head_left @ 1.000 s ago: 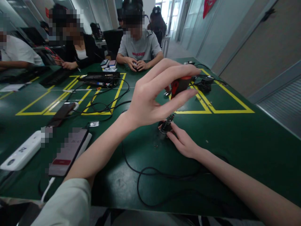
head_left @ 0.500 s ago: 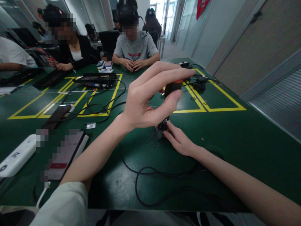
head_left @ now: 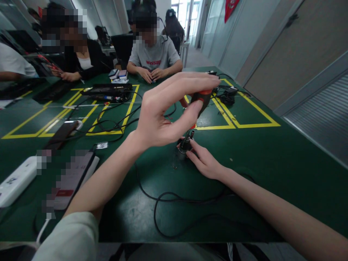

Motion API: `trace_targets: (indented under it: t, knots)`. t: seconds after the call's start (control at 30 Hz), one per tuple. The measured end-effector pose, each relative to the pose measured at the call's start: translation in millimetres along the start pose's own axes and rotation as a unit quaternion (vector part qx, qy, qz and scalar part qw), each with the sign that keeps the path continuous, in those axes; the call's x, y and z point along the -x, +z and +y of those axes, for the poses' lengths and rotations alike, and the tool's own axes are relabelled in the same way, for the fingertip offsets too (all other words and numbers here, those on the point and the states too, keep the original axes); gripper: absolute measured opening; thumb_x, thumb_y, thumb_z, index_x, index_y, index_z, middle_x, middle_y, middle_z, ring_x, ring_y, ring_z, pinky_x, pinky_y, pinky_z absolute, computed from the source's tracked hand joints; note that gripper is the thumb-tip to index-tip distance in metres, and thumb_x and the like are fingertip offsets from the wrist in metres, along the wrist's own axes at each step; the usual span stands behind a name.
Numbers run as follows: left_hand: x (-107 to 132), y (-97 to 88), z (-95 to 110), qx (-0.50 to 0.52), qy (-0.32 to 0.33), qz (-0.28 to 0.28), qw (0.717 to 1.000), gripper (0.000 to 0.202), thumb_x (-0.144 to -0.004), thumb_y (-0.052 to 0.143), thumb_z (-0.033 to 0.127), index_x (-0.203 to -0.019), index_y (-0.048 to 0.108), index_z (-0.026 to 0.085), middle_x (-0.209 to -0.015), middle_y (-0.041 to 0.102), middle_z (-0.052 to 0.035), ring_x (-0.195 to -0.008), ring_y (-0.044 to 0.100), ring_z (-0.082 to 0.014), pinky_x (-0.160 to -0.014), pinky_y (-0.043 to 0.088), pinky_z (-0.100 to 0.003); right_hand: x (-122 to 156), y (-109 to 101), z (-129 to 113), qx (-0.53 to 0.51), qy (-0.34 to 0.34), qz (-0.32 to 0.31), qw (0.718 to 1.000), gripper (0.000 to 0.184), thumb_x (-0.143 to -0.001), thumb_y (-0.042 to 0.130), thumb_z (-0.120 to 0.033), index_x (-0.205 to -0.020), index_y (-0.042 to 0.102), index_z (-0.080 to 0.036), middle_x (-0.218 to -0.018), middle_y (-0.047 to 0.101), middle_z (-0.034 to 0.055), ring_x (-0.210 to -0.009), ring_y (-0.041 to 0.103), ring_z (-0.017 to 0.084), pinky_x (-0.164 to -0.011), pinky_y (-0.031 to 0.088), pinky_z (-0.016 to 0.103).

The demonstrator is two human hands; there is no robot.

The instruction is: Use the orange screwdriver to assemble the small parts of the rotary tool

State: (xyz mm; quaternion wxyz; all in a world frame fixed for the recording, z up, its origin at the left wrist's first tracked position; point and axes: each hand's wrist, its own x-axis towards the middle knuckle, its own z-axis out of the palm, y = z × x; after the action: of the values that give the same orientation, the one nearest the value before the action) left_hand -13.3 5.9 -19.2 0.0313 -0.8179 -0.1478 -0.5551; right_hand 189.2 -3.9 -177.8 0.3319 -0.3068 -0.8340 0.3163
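Note:
My left hand (head_left: pixel 163 112) is raised over the middle of the table. Its thumb and fingers close around the black and red handle of what looks like a screwdriver (head_left: pixel 203 100). The handle leans, its lower end pointing down toward a small dark metal cylindrical part (head_left: pixel 184 148) with thin posts on top. Low at the tabletop, my right hand (head_left: pixel 205 159) pinches that part from the right side and keeps it upright. Whether the tool's tip touches the part, I cannot tell. A tiny bit (head_left: pixel 174 167) lies on the table just in front of the part.
A black cable (head_left: pixel 174 195) loops across the green table (head_left: pixel 261 156) near me. On the left lie a phone (head_left: pixel 71 177) and a white power strip (head_left: pixel 21 177). Black cables and a pouch (head_left: pixel 108 90) sit farther back. A person (head_left: pixel 153 54) sits opposite.
The handle in my left hand has turned and tilts more to the right, showing more of its red parts. My right hand still holds the metal part. The whole view has shifted slightly.

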Motion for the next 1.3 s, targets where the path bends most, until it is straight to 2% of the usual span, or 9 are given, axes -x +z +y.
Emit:
trace_targets:
  t: [0.1,0.27,0.43,0.57,0.7,0.8,0.97,1.13,1.3]
  knots:
    - [1,0.4,1,-0.01,-0.016,0.003,1.0,0.024,-0.102,0.057,0.025,-0.122,0.069,0.029,-0.117,0.076,0.0021,-0.102,0.075,-0.0158,-0.074,0.063,-0.024,0,0,0,-0.003,-0.005,0.0,1.0,0.048,-0.11,0.042,-0.032,-0.156,0.042,-0.022,-0.146,0.065,0.0157,-0.13,0.066,0.03,-0.111,0.053,0.053]
    - [0,3.6,-7,-0.038,0.02,0.043,0.998,0.024,-0.092,0.077,0.032,-0.116,0.073,0.029,-0.102,0.074,-0.002,-0.086,0.072,-0.0145,-0.064,0.06,-0.024,-1,1,-1,-0.003,-0.003,0.002,1.0,0.048,-0.109,0.044,-0.032,-0.156,0.041,-0.025,-0.147,0.065,0.014,-0.131,0.066,0.03,-0.112,0.052,0.054]
    - [-1,2.3,-2,-0.013,0.003,0.041,0.999,0.021,-0.103,0.058,0.04,-0.111,0.074,0.029,-0.108,0.077,-0.0016,-0.1,0.075,-0.02,-0.07,0.063,-0.03,-1,0,-1,-0.006,-0.003,-0.001,1.0,0.048,-0.109,0.043,-0.032,-0.156,0.042,-0.024,-0.145,0.066,0.0146,-0.132,0.065,0.03,-0.111,0.053,0.053]
    - [1,6.8,2,0.005,-0.023,0.043,0.999,0.019,-0.104,0.057,0.032,-0.114,0.073,0.029,-0.108,0.079,0.0013,-0.093,0.076,-0.0159,-0.066,0.059,-0.025,0,0,0,-0.009,0.004,0.001,1.0,0.05,-0.109,0.044,-0.032,-0.158,0.042,-0.024,-0.147,0.065,0.0148,-0.135,0.063,0.032,-0.113,0.052,0.056]
    - [5,16.4,1,-0.004,-0.02,0.089,0.996,0.016,-0.099,0.066,0.029,-0.114,0.073,0.029,-0.105,0.08,0.0024,-0.079,0.07,-0.0109,-0.062,0.055,-0.024,1,1,0,-0.006,0.004,0.005,1.0,0.049,-0.109,0.045,-0.032,-0.157,0.043,-0.024,-0.147,0.065,0.0148,-0.135,0.064,0.032,-0.112,0.052,0.057]
    - [6,18.7,0,-0.02,-0.039,0.108,0.993,0.013,-0.095,0.071,0.027,-0.108,0.073,0.028,-0.103,0.08,0.0017,-0.078,0.07,-0.0121,-0.062,0.056,-0.026,1,1,-2,-0.003,0.007,0.0,1.0,0.049,-0.109,0.045,-0.03,-0.157,0.043,-0.024,-0.148,0.064,0.0155,-0.135,0.063,0.032,-0.112,0.052,0.058]
    - [2,7.8,-2,0.042,-0.06,0.038,0.997,0.022,-0.093,0.075,0.022,-0.112,0.07,0.03,-0.116,0.078,0.0021,-0.104,0.077,-0.0201,-0.075,0.065,-0.032,1,2,-1,0.003,-0.003,0.006,1.0,0.052,-0.108,0.045,-0.028,-0.16,0.04,-0.025,-0.148,0.065,0.0144,-0.129,0.067,0.031,-0.112,0.053,0.057]
    - [-1,-4.8,5,0.118,-0.067,-0.008,0.991,0.024,-0.094,0.066,0.013,-0.114,0.071,0.025,-0.117,0.078,-0.0031,-0.11,0.076,-0.0238,-0.074,0.067,-0.035,0,2,-3,0.004,-0.007,0.005,1.0,0.051,-0.108,0.045,-0.028,-0.159,0.041,-0.025,-0.147,0.065,0.0145,-0.129,0.068,0.031,-0.111,0.054,0.055]
    - [-2,-11.0,5,0.075,-0.112,-0.025,0.991,0.017,-0.097,0.07,0.03,-0.113,0.071,0.026,-0.112,0.077,-0.0052,-0.104,0.076,-0.0223,-0.074,0.067,-0.032,0,2,-5,0.004,0.001,-0.002,1.0,0.05,-0.109,0.043,-0.029,-0.158,0.041,-0.024,-0.146,0.066,0.0149,-0.133,0.065,0.03,-0.112,0.053,0.054]
